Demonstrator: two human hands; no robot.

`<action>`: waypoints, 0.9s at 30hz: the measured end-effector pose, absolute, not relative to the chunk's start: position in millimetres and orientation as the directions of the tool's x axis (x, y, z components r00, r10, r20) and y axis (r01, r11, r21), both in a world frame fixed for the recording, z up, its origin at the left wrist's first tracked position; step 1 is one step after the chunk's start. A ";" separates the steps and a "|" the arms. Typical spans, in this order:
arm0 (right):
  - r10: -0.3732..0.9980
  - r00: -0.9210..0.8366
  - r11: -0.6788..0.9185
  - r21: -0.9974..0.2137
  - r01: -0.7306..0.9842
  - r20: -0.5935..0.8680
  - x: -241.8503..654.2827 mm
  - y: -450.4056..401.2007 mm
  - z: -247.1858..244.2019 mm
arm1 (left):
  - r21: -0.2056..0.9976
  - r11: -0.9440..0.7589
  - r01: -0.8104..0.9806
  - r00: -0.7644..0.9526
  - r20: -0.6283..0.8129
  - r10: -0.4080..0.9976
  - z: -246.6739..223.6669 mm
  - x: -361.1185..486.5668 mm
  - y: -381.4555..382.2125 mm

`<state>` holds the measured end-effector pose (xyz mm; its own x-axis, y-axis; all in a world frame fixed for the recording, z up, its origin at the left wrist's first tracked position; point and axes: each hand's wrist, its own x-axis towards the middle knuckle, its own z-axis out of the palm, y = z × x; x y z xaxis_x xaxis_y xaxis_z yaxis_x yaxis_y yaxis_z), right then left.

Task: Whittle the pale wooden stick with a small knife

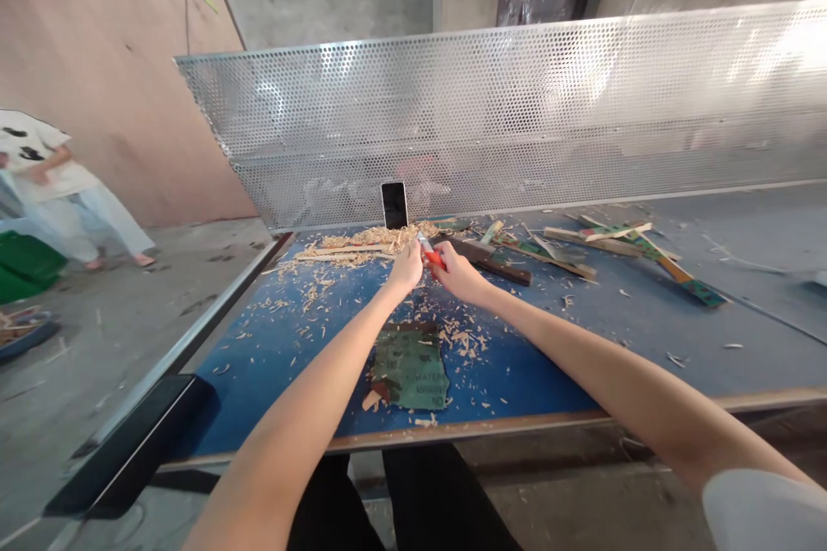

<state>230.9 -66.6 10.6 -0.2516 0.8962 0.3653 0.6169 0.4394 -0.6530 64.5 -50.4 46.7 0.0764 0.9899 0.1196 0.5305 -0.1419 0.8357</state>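
Observation:
My right hand [460, 275] is closed around an orange-handled utility knife [432, 255], whose pale metallic front end points up and away from me. My left hand [407, 267] is closed right beside the knife's front end; whatever lies inside its fingers is hidden. Both hands are over the blue tabletop [284, 370]. Curly wood shavings [381, 237] are heaped just beyond them. Nearer to me lies a worn sheet of green sandpaper [410, 370] with printed lettering, a small brown piece on its left corner.
A phone [394, 205] stands upright against a perforated metal panel [452, 120]. Right of my hands lie a dark-handled tool [504, 269] and several wood strips [600, 243], some painted. A black box-like object [133, 443] sits at the left edge. Another person [58, 181] stands at far left.

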 end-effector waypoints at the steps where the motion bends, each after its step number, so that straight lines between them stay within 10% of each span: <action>1: 0.904 -0.222 0.415 -0.620 0.666 0.366 236.7 -65.0 12.8 | 0.785 -0.152 0.601 0.066 0.140 0.988 47.1 59.8 -51.1; 9: 0.847 -0.204 0.285 -0.096 0.954 0.490 261.1 -56.7 17.5 | 0.229 -0.356 0.906 0.326 0.162 0.932 47.5 1.1 -86.3; 16: 0.867 -0.283 0.399 -0.231 0.887 0.411 241.1 -40.8 3.0 | 0.275 -0.468 0.840 0.398 0.274 0.876 34.9 -3.4 -95.8; 22: 0.700 -0.045 0.544 -0.491 0.680 0.713 249.9 -50.7 22.9 | 0.313 -0.585 0.748 0.455 0.399 0.796 11.3 -11.5 -85.9; 27: 0.552 -0.114 0.649 -0.340 0.681 0.826 237.4 -64.1 31.3 | 0.318 -0.535 0.782 0.453 0.299 0.840 12.7 -6.5 -81.3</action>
<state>237.4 -64.1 31.3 -0.1136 0.5521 0.8260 0.6807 0.6488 -0.3400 -6.5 -81.3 12.7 0.4533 0.8398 0.2988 0.7825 -0.5355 0.3179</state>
